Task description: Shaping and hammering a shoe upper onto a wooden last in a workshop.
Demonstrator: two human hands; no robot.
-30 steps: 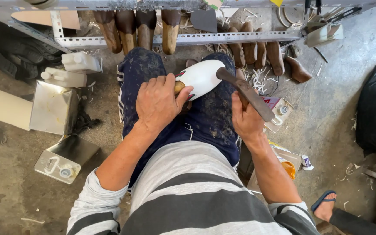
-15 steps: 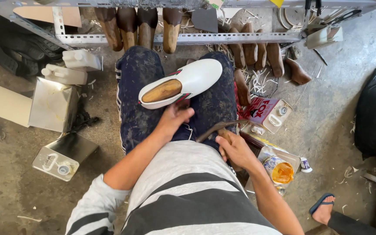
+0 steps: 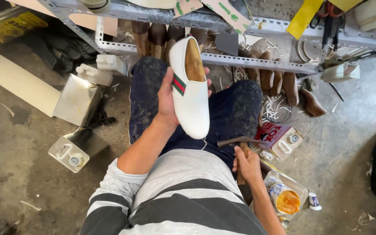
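White shoe (image 3: 191, 93) now lifted upright in gripping left hand (image 3: 167, 100), right hand (image 3: 247, 164) now clutching hammer (image 3: 239, 150), stained concrete floor (image 3: 18, 174), cluttered metal shelf (image 3: 249, 26)

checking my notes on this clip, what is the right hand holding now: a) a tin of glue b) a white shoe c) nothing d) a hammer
d: the right hand is closed round the wooden handle of a hammer beside the right thigh, while the left hand holds the white shoe upright over the lap.
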